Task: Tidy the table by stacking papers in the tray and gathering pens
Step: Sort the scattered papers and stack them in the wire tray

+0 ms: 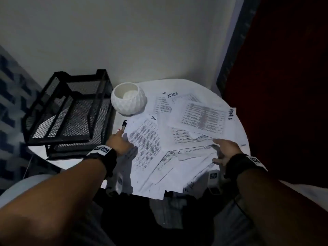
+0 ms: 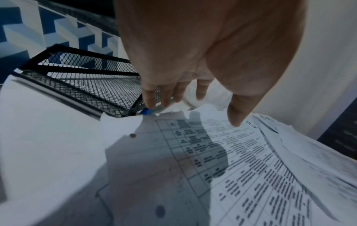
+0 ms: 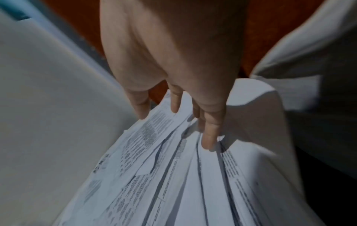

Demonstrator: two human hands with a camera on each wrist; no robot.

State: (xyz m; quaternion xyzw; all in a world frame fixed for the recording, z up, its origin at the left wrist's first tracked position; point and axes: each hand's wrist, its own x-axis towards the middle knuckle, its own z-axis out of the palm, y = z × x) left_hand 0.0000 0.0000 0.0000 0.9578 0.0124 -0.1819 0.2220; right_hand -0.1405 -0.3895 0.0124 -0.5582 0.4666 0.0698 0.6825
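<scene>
Loose printed papers [image 1: 177, 139] lie scattered and overlapping over the round white table [image 1: 71, 163]. A two-tier black mesh tray [image 1: 58, 139] stands at the table's left; nothing shows in its upper tier. A pen [image 1: 123, 126] lies between the tray and the papers. My left hand [image 1: 122, 137] stretches towards it with straight fingers, the fingertips [image 2: 150, 104] at the pen's blue end [image 2: 146, 111] and the thumb over a sheet [image 2: 241, 160]. My right hand [image 1: 215, 150] is spread over the papers' right side, its fingertips [image 3: 207, 143] touching the sheets [image 3: 173, 175].
A white faceted bowl [image 1: 128, 99] stands behind the pen, beside the tray's far right corner. Some sheets overhang the table's near edge above my lap. A pale wall is behind the table and a dark red surface [image 1: 284, 86] to the right. The tray's mesh [image 2: 86, 71] is left of my fingers.
</scene>
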